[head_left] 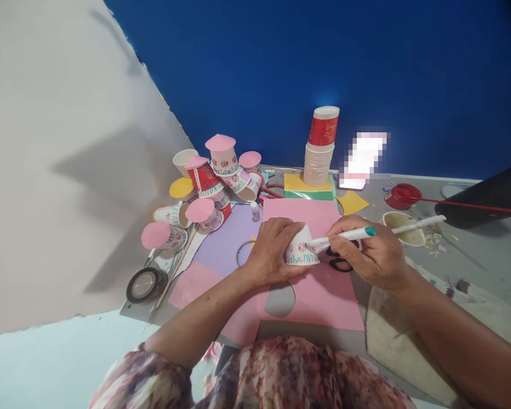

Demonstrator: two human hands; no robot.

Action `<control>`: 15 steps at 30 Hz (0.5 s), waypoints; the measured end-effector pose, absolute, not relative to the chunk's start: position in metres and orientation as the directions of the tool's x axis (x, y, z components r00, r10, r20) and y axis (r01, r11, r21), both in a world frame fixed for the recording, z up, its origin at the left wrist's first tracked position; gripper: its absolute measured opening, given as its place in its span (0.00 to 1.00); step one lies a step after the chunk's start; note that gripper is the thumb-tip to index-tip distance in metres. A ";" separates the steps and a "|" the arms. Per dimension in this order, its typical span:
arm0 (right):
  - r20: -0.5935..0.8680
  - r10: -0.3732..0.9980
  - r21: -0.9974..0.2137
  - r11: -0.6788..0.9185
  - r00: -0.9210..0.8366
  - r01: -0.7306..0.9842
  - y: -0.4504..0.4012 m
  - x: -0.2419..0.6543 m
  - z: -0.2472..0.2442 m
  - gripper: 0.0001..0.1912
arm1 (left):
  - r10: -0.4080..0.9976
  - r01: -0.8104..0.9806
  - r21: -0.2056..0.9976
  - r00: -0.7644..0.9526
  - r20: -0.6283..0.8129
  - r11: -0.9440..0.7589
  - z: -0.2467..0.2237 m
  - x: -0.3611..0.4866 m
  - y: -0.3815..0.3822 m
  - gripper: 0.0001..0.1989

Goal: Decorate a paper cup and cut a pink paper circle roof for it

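My left hand (276,250) is wrapped around a white paper cup (302,253), which is upside down with its rim low. Green zigzag strokes run along the rim, and small red and pink drawn patterns sit above them. Between the fingers of my right hand (370,253) is a white marker with a green end (351,233); its tip is at the side of the cup. A white stick (421,224) shows beyond the right hand, and I cannot tell whether that hand holds it too. Black-handled scissors (340,264) lie partly hidden behind the cup.
Pink paper (323,307) with a round cutout and purple paper (221,238) cover the table. Several decorated cups with pink paper cones (220,143) stand left. A cup stack (319,165), phone (361,162), tape roll (142,285), red container (402,196) and cloth (409,329) surround them.
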State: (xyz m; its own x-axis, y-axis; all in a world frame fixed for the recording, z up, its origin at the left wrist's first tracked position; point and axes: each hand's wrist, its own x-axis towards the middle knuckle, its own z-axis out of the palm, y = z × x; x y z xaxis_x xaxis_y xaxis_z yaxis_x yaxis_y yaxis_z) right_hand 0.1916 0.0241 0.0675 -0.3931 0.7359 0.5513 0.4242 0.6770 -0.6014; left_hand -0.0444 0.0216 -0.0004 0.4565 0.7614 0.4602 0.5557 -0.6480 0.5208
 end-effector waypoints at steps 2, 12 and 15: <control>0.534 0.745 -0.601 0.667 -0.401 0.440 0.024 0.191 0.068 0.11 | 0.766 0.556 0.527 0.459 0.450 -0.643 0.000 -0.045 0.021 0.38; 0.570 0.722 -0.574 0.691 -0.392 0.439 0.026 0.192 0.069 0.09 | 0.738 0.539 0.506 0.457 0.496 -0.674 -0.002 -0.045 0.022 0.37; 0.576 0.735 -0.603 0.677 -0.358 0.421 0.024 0.194 0.065 0.08 | 0.751 0.545 0.516 0.453 0.481 -0.660 -0.002 -0.044 0.022 0.38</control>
